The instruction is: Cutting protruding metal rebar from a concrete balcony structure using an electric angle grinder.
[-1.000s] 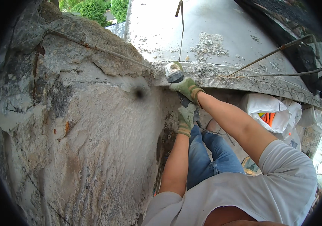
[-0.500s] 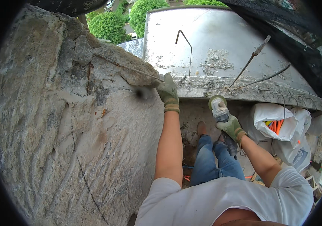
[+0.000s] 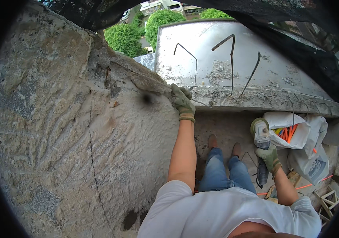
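Note:
My left hand (image 3: 183, 98), in a green work glove, is closed at the broken top edge of the rough concrete wall (image 3: 137, 127). A thin steel bar (image 3: 202, 104) sticks out from its right side; the fingers partly hide where it is held. My right hand (image 3: 269, 157), gloved too, is wrapped round the body of an angle grinder (image 3: 262, 137). The tool is held beside my right leg, its round disc up and away from the ledge. Whether the disc turns I cannot tell.
Bent rebars (image 3: 232, 65) rise from the broken edge of a concrete ledge (image 3: 264, 99) ahead. White sacks (image 3: 286, 121), one with orange and yellow pieces, stand at the right. An orange cord (image 3: 312, 184) crosses the floor. Dark netting (image 3: 292, 43) hangs beyond; trees show below.
My right hand has drawn the grinder right and back, away from the ledge edge. My left hand has shifted slightly right and nearer, and the bar's end now shows beyond it. The view has turned a little.

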Demonstrator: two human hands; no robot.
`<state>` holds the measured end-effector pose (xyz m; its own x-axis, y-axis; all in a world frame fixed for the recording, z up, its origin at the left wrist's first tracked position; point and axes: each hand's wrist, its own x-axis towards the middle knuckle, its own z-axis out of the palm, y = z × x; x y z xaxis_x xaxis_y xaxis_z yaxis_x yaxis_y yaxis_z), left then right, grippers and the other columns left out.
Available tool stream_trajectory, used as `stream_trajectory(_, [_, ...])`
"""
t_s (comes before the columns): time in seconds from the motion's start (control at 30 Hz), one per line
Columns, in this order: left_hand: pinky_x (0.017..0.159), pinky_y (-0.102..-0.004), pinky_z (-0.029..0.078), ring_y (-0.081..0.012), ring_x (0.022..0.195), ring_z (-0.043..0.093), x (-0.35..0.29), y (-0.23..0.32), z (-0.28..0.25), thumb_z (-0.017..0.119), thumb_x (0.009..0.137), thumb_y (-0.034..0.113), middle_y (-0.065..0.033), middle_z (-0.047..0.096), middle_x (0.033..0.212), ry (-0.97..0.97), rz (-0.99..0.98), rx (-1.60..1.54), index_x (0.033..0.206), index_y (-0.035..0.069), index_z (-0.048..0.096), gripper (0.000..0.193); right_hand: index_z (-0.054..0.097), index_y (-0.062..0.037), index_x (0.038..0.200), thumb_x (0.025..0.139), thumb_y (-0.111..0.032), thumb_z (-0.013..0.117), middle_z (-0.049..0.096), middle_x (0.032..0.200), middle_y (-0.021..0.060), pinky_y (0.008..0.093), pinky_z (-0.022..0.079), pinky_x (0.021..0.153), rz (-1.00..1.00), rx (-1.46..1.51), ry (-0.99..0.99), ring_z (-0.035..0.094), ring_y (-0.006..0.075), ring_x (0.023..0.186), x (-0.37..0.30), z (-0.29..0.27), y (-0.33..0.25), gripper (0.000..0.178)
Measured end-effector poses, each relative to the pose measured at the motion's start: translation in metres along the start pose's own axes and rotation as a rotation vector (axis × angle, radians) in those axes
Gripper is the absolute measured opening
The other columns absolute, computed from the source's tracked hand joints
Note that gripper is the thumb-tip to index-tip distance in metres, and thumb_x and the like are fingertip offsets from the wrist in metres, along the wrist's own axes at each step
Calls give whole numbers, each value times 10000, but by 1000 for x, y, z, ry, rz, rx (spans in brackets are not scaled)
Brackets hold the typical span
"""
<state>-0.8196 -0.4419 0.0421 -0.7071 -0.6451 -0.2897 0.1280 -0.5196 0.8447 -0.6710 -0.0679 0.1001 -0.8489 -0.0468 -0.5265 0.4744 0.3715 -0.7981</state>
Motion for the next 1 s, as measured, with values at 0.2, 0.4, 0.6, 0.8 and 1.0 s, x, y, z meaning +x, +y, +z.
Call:
stream_trajectory(0.2, [466,-302,260,-106,463,208,-58,6,51,547,940,572,53,236,544,190,-87,-110,685,155,378,517,641,-34,779,726,-149,678,599,643,22,285,448,552,27,94,103,565,122,574,-33,-64,25,132])
stream_trajectory(0.4, [462,-314,295,-125,460,217,-112,33,77,554,954,475,44,222,547,95,-147,-236,672,153,363,469,643,-16,825,728,-141,658,617,670,39,288,443,555,58,183,212,566,128,587,-54,-111,27,159])
stream_trajectory(0.6, [462,-322,326,-129,465,273,-102,22,72,560,955,489,47,276,550,163,-168,-183,713,140,433,443,644,-21,779,736,-125,637,634,683,57,294,452,547,-81,23,241,574,145,567,-53,-145,59,113])
stream_trajectory(0.8, [470,-295,298,-110,476,293,-58,10,18,559,930,589,37,354,570,46,-92,-91,807,83,513,522,659,-73,788,736,-52,638,595,647,65,305,453,543,89,220,298,580,174,553,-53,-130,35,60])
stream_trajectory(1.0, [398,-288,228,-79,430,274,-117,52,-22,594,930,548,67,300,539,-83,-229,45,830,101,522,463,633,-25,814,737,-154,677,589,661,18,280,433,540,78,233,243,542,122,558,-49,-113,-2,157])
